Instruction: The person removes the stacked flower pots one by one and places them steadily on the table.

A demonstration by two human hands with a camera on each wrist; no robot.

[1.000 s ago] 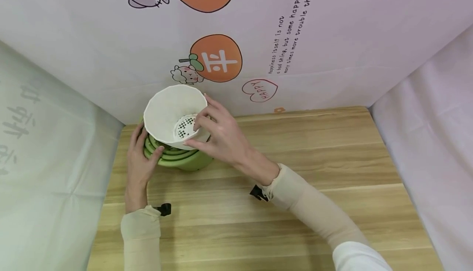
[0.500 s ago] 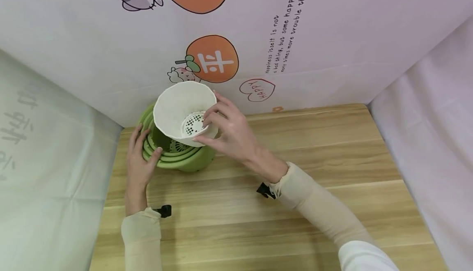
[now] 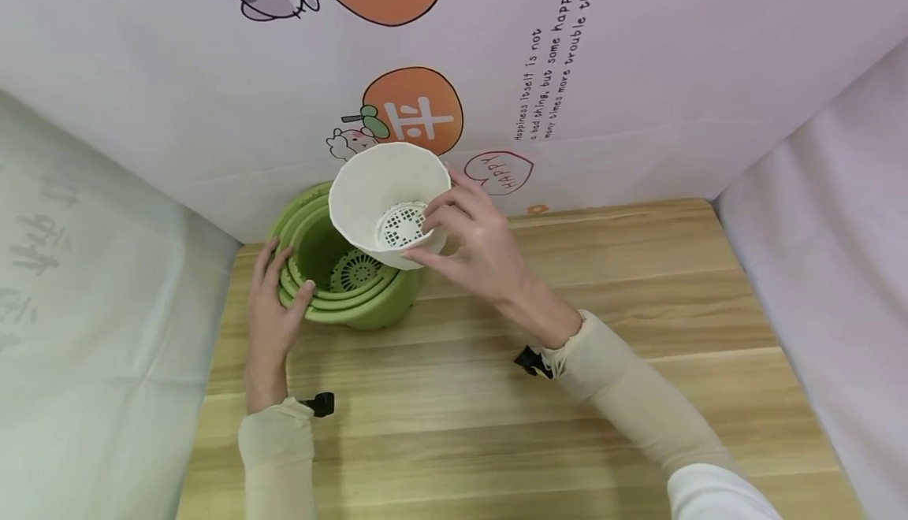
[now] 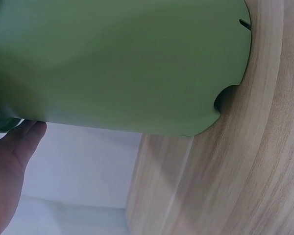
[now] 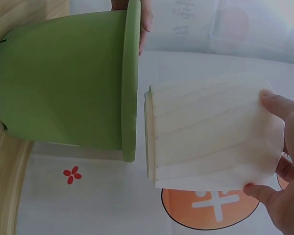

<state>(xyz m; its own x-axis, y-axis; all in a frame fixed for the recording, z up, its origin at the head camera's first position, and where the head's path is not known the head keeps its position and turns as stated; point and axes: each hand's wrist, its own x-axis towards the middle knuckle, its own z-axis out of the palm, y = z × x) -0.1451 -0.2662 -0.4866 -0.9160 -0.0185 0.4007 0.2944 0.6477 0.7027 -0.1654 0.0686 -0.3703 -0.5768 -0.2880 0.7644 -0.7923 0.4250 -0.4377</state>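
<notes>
A white flower pot (image 3: 362,189) with a holed bottom is tilted in the air, above the right side of a stack of green flower pots (image 3: 379,311). My right hand (image 3: 489,256) grips the white pot's rim, thumb outside and some fingers inside. In the right wrist view the white pot (image 5: 206,132) hangs apart from the rim of the outer green pot (image 5: 63,83). The green pots are nested, and the innermost shows a slotted bottom. My left hand (image 3: 273,315) holds the stack's left rim between thumb and fingers. The outer green pot (image 4: 127,63) stands upright on the table.
The wooden table (image 3: 461,394) stretches to the right and toward me. A white printed backdrop (image 3: 603,110) rises close behind the pots. A pale cloth side (image 3: 99,291) stands on the left, another (image 3: 823,213) on the right.
My right hand has lifted the white pot up and to the right, out from over the green stack, uncovering the inner green pot's bottom. My left hand has stayed on the rim.
</notes>
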